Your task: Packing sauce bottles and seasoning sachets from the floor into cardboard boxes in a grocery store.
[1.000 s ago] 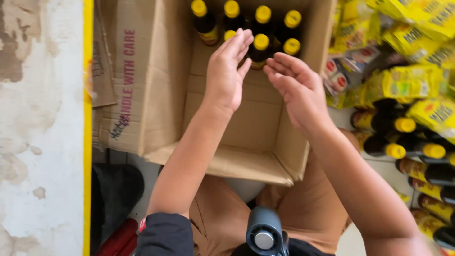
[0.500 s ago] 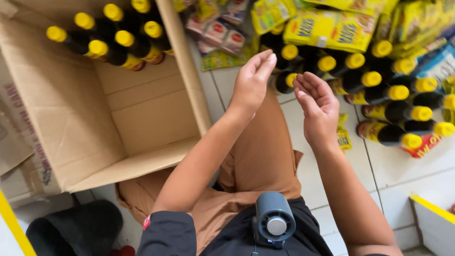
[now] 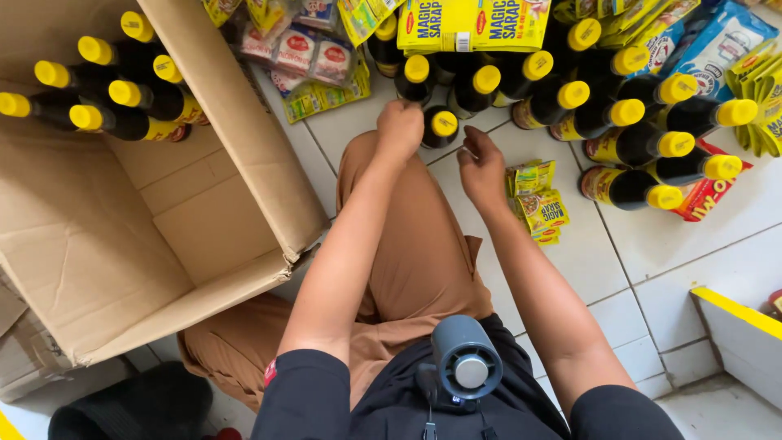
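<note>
I sit on a tiled floor with both arms stretched forward. My left hand [image 3: 399,126] is curled into a fist against the left side of a dark bottle with a yellow cap [image 3: 443,124]; whether its fingers grip the bottle is hidden. My right hand [image 3: 482,167] hovers just right of that bottle, fingers bent down, with nothing in it. Behind stand several more dark yellow-capped bottles [image 3: 619,122]. An open cardboard box [image 3: 244,138] on my left holds several of the same bottles [image 3: 122,106] lying at its far end.
Small yellow sachets [image 3: 538,204] lie on the tiles by my right hand. Snack packets [image 3: 301,57] and yellow seasoning packs [image 3: 472,24] are piled at the back. A yellow-edged white ledge [image 3: 733,318] sits at the lower right. A small fan [image 3: 464,363] hangs at my chest.
My view has swung from the box to the floor bottles. Both hands have moved away from the box, dropped lower and closed in on one bottle.
</note>
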